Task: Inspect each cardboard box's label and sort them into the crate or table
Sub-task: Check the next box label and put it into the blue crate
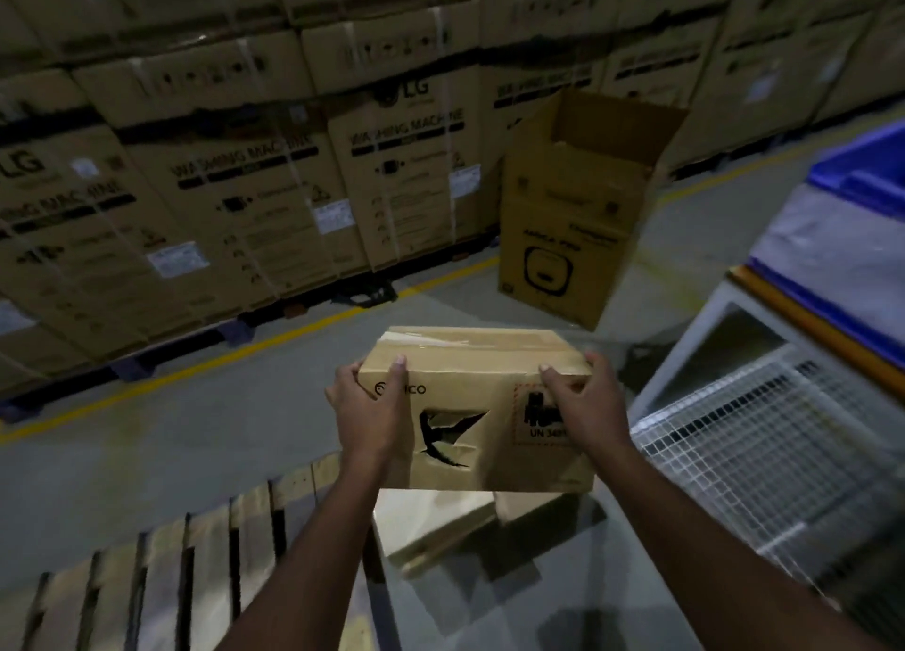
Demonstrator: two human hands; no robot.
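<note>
A torn cardboard box is being held up in the air by the left hand and right hand, fingers curled over its ends. The label (half covered by the right hand) is best uncovered before the wire crate is being considered.

dim warehouse, grey concrete floor with yellow line, stacked washing machine cartons on pallets

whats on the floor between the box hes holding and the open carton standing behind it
In the head view, only bare grey floor lies between the held box and the open carton.
</note>
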